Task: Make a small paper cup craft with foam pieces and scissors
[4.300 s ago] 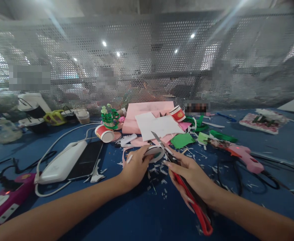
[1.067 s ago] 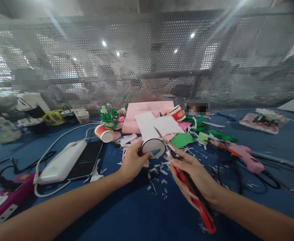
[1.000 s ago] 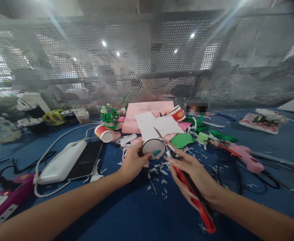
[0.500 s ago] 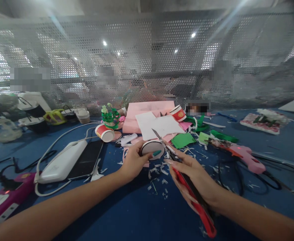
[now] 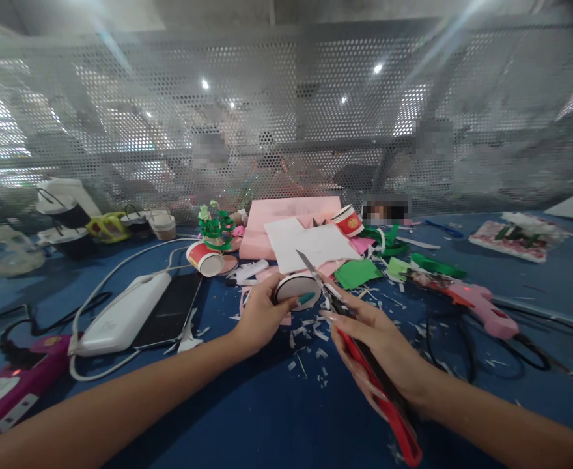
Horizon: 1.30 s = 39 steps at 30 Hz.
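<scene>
Between the thumb and fingers of my left hand (image 5: 263,309) is a round white disc (image 5: 291,288) with a dark rim. My right hand (image 5: 377,342) is wrapped round a pair of scissors (image 5: 381,397) with red and black handles. Their blades point up and left and lie against the disc's right edge. Whether the blades are closed on the edge I cannot tell. Small white paper scraps (image 5: 320,353) lie on the blue table (image 5: 267,417) below the disc.
A red paper cup (image 5: 204,258) lies left of a white sheet (image 5: 310,246), another cup (image 5: 348,221) behind it. On the right lies a pink glue gun (image 5: 482,306); on the left, a phone (image 5: 169,309), a white power bank (image 5: 124,316) and a purple power strip (image 5: 23,384) with cables.
Almost nothing differs. Both hands, the disc and the scissors keep their places, with only a very slight shift of the whole view.
</scene>
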### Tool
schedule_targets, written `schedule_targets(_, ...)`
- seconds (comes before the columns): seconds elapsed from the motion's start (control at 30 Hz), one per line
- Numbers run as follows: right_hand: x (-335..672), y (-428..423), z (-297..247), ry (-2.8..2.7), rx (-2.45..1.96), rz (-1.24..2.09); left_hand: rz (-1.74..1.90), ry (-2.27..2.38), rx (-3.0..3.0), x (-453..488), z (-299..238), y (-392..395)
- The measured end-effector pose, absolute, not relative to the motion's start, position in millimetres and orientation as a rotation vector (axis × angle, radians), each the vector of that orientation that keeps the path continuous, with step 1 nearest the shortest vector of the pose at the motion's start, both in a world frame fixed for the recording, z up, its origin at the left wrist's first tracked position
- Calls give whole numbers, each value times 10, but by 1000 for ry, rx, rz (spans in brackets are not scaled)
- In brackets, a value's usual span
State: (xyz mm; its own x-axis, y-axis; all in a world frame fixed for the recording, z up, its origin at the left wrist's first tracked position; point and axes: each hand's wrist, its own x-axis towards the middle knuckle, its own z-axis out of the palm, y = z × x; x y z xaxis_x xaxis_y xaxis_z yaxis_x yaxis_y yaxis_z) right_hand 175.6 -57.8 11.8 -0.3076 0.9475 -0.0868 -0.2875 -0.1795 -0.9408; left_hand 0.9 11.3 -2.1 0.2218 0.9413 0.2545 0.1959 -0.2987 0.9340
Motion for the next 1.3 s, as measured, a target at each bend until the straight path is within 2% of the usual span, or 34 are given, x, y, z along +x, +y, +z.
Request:
schedule_targets(0.67,1770,-580,73,-1250,-1001,1565,1074,1305,2057,2,33,10)
schedule_targets(0.97,1766,-574,97,-1249,-960,1579,1029,1240,2177,-19,14,-1)
schedule_targets(1.3,1770,-578,91,-1276,-974,1573,1090,1317,2091,-8,9,8)
